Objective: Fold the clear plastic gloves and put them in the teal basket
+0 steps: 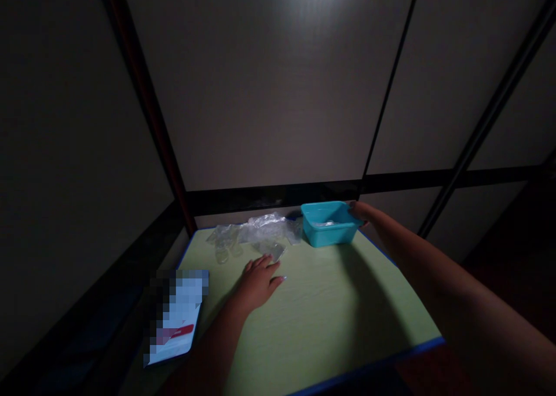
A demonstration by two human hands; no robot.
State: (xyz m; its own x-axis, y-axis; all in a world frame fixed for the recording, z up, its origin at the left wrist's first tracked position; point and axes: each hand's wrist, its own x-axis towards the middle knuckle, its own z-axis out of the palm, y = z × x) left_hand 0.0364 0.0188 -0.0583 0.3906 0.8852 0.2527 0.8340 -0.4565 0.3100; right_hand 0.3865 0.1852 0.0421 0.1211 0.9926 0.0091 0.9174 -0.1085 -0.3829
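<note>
A turquoise basket [332, 235] stands at the back right of the pale green table [313, 321], with something clear and shiny inside. My right hand [361, 212] grips the right end of its rim, fingers wrapped over it. Left of the basket lie crumpled clear plastic bags [264, 228] along the table's back edge. My left hand [260, 281] is over the middle-left of the table, palm down with its fingers spread, just in front of a small clear packet [277, 250]. Nothing is held in it.
A tablet or phone with a lit, partly blurred screen [185, 309] sits at the table's left edge. Pale panels with dark strips [278, 95] rise behind the table. A blue edging [417, 349] runs round the tabletop.
</note>
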